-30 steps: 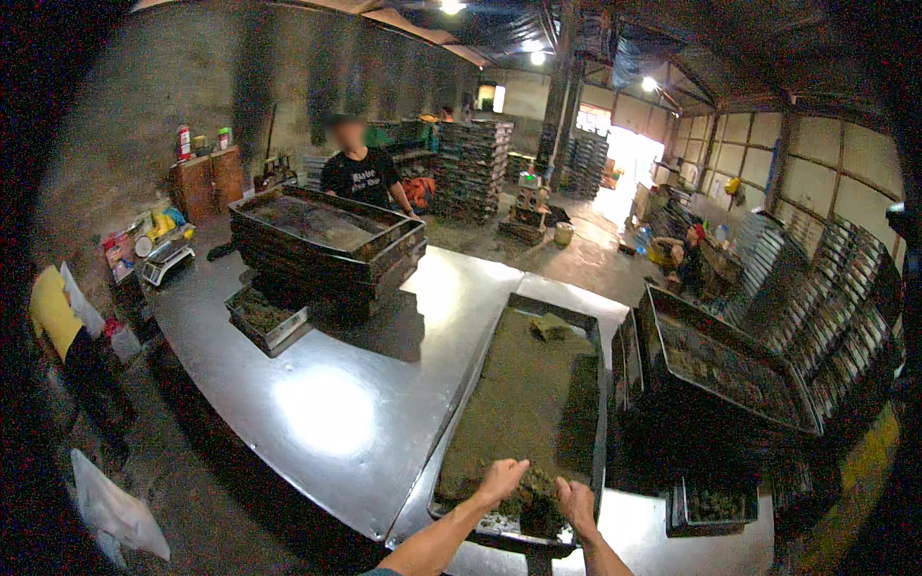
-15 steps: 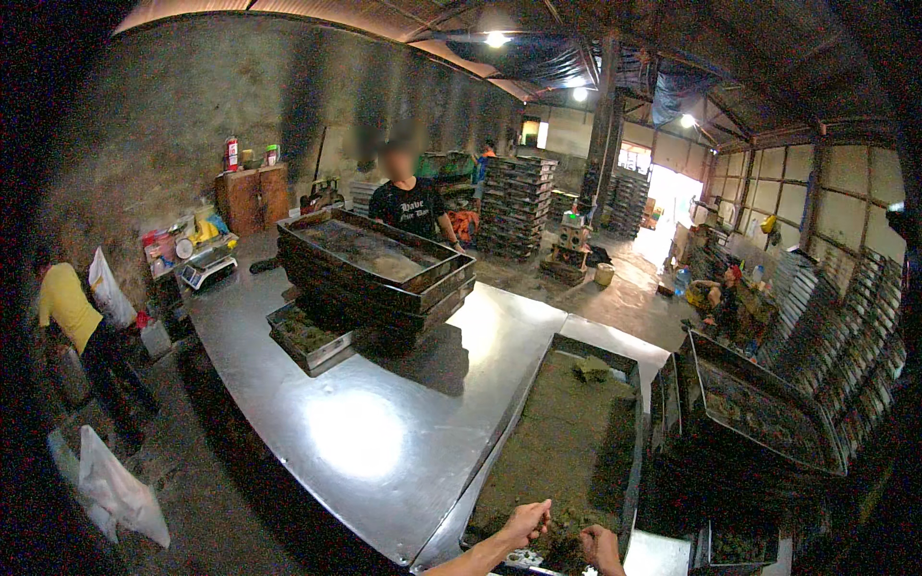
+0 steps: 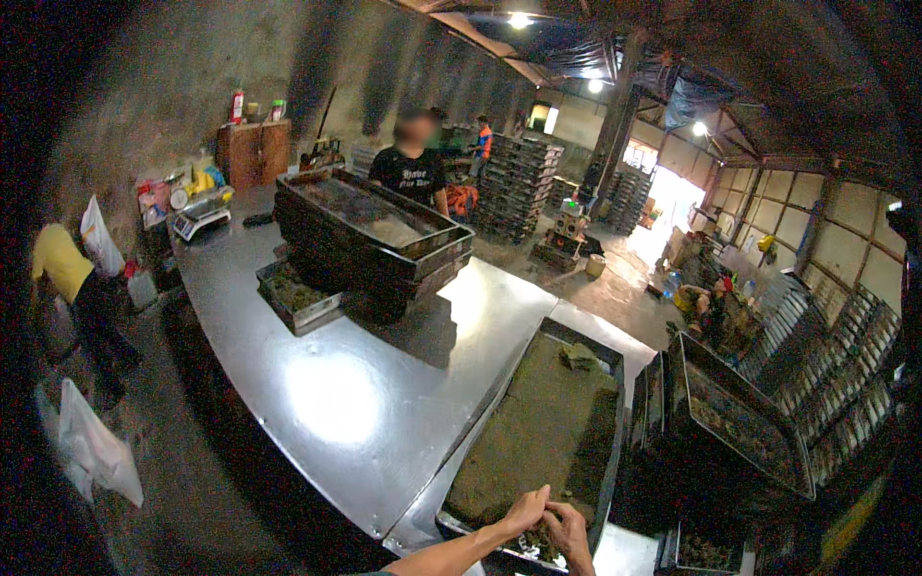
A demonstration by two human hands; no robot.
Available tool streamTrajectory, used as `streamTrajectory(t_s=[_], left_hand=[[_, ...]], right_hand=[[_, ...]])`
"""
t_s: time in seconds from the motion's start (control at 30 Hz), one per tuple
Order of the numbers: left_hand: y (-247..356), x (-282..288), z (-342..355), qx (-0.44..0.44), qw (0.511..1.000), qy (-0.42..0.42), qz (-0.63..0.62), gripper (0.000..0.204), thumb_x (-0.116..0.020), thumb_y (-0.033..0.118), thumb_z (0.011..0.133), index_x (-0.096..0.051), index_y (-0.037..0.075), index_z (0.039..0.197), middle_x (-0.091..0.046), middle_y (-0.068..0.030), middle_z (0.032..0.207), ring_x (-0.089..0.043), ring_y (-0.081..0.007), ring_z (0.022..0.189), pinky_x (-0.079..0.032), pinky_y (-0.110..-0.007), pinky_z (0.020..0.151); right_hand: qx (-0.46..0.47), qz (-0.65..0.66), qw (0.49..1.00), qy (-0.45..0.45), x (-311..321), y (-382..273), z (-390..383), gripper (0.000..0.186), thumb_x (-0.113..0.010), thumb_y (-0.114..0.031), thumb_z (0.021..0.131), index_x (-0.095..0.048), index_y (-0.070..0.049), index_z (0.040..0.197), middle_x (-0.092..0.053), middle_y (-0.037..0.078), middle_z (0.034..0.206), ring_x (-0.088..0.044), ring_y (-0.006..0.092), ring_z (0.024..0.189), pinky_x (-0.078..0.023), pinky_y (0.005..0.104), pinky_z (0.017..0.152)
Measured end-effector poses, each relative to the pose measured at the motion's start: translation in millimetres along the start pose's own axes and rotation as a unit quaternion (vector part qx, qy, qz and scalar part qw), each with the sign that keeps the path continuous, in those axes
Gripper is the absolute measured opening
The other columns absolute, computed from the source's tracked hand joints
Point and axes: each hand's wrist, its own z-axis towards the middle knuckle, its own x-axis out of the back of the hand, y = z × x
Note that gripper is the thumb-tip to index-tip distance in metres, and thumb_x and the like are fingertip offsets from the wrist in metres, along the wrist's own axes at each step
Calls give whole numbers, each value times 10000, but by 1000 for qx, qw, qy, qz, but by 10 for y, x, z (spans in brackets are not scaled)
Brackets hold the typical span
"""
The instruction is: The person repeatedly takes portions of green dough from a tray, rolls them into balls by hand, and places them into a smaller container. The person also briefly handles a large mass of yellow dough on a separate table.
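A long dark metal tray lies on the table in front of me, filled with a flat layer of greenish-brown material. A loose clump sits at its far end. My left hand and my right hand meet above the tray's near end, fingers closed and touching each other. Whatever lies between their fingertips is too small or hidden to make out. Below them the material looks broken up, with a few pale patches by the near rim.
Stacked trays stand across the shiny metal table, beside a small tray of clumps. More trays stand to the right. A scale is at the table's far left. A person in black stands beyond the stack; another in yellow bends at left.
My hands were apart over the tray's near end; now they have come together. The right hand has moved left and up to the left one. The view has shifted slightly.
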Motion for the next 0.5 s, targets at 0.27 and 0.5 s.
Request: streamTrajectory(t_s=[0.27, 0.5], left_hand=[[17, 205, 53, 41, 996, -24, -80, 469, -461, 401, 934, -649, 3, 773, -600, -116, 638, -574, -259, 628, -457, -402, 612], [52, 411, 70, 92, 993, -25, -70, 398, -477, 366, 926, -622, 23, 786, -611, -62, 685, -549, -141, 593, -432, -338, 540]], right_hand=[[-128, 79, 988, 44, -7, 393, -44, 223, -716, -194, 799, -615, 5, 807, -633, 101, 678, -577, 200, 595, -465, 326, 599], [-186, 1, 976, 113, -213, 1304, 38, 501, -499, -385, 937, -547, -9, 610, -470, 77, 460, -444, 160, 464, -327, 372, 471]])
